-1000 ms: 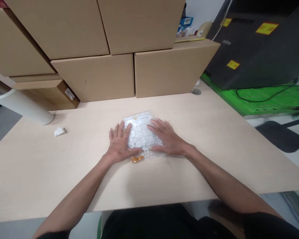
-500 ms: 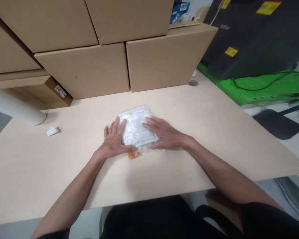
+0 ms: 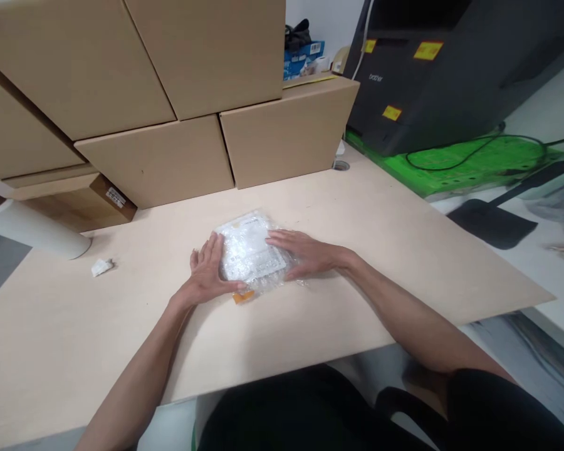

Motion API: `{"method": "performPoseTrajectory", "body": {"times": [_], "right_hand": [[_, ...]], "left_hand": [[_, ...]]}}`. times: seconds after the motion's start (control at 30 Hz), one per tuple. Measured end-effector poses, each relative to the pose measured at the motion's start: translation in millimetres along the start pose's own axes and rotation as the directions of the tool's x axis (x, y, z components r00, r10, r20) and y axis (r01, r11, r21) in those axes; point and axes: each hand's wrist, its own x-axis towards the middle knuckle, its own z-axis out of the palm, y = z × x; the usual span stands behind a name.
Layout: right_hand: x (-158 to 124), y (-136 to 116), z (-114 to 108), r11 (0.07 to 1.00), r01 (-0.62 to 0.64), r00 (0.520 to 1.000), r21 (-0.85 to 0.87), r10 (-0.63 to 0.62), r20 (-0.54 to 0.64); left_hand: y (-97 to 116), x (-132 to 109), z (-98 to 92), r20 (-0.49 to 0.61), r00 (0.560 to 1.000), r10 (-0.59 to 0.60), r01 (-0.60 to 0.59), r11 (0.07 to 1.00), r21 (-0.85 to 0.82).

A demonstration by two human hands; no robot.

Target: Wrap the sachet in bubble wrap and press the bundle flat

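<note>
Clear, crinkled plastic wraps a flat white packet, which lies near the middle of the table, between its near edge and the boxes along its far edge. Printing shows through the film, too small to read. The left hand rests against the packet's left side, uncurled, its fingers pointing to the far edge and its thumb reaching along the packet's near side. The right hand comes in from the right with its fingers extended leftward, fingertips on the film and thumb apart below them. Neither hand is closed around the packet; both forearms slant in over the near edge. An orange piece shows just beside the left thumb.

Toward the left edge lie a crumpled white scrap and a white tube. Plain cardboard boxes stack along the far edge; a smaller carton near the far left corner bears a white label, illegible. Past the right edge, a dark machine reads "brother" and carries yellow stickers.
</note>
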Motion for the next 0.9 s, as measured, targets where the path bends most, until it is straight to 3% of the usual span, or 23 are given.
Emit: {"method": "performPoseTrajectory", "body": {"times": [0.13,0.23,0.3,0.37,0.43,0.53,0.67,0.9], "right_hand": [[-2.5,1.6,-4.8,0.994,0.019,0.999,0.110,-0.013,-0.052],[-5.1,4.1,-8.2,0.969,-0.003,0.984,0.246,0.047,-0.172],[-6.0,6.1,-7.9,0.939,-0.050,0.939,0.341,0.160,-0.303],[-5.7,7.0,-5.5,0.907,-0.114,0.861,0.406,0.294,-0.415],[-4.9,6.0,-2.4,0.871,-0.150,0.811,0.467,0.379,-0.447],[-3.5,1.3,1.3,0.779,-0.117,0.848,0.616,0.401,-0.347],[-2.9,-8.6,2.3,0.591,-0.064,0.916,0.804,0.354,-0.187],[-1.3,-32.1,5.1,0.350,-0.112,0.942,0.930,0.335,-0.013]], "left_hand": [[-3.1,-2.7,-4.5,-0.003,1.000,0.004,-0.004,0.998,-0.057],[-4.8,-3.6,-3.9,-0.050,0.999,0.006,-0.008,0.999,-0.053],[-6.2,-3.6,-2.1,-0.068,0.998,0.010,-0.014,0.999,-0.045],[-7.8,-3.5,-0.4,-0.067,0.998,-0.007,0.004,0.999,-0.047],[-9.3,-3.3,0.4,-0.054,0.998,-0.019,0.016,0.999,-0.052],[-10.6,-2.8,0.8,-0.029,1.000,-0.004,0.002,0.998,-0.063],[-8.4,-1.9,2.4,-0.037,0.999,-0.007,0.004,0.997,-0.072],[4.3,-3.1,7.2,-0.095,0.995,-0.010,0.004,0.998,-0.069]]}}
